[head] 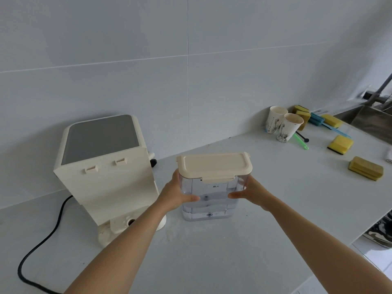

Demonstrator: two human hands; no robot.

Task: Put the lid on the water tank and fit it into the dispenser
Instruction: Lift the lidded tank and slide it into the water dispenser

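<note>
My left hand (177,195) is pressed flat on the left side of the water tank (209,200), thumb across the front. My right hand (252,195) does the same on the right side, so the tank is squeezed between both hands. It stands on the tabletop (244,240), or just off it; I cannot tell which.

The cream lid (214,167) already sits on top, and its front clip looks pushed down. The tank is clear, hard plastic. I think it will not bend, but the smooth walls may be slippery, so holding both sides low down, like now, seems best. I would not lift it by the lid, since that could pop off.

I can see some water in the lower part of the tank. I guess that makes it a bit heavy and sloshy, so I should keep it upright.

The dispenser (104,166) stands just to the left, its back facing me, with the base plate (121,224) where the tank should go.

Two paper cups (282,125) stand far off; I cannot see inside them.
</note>
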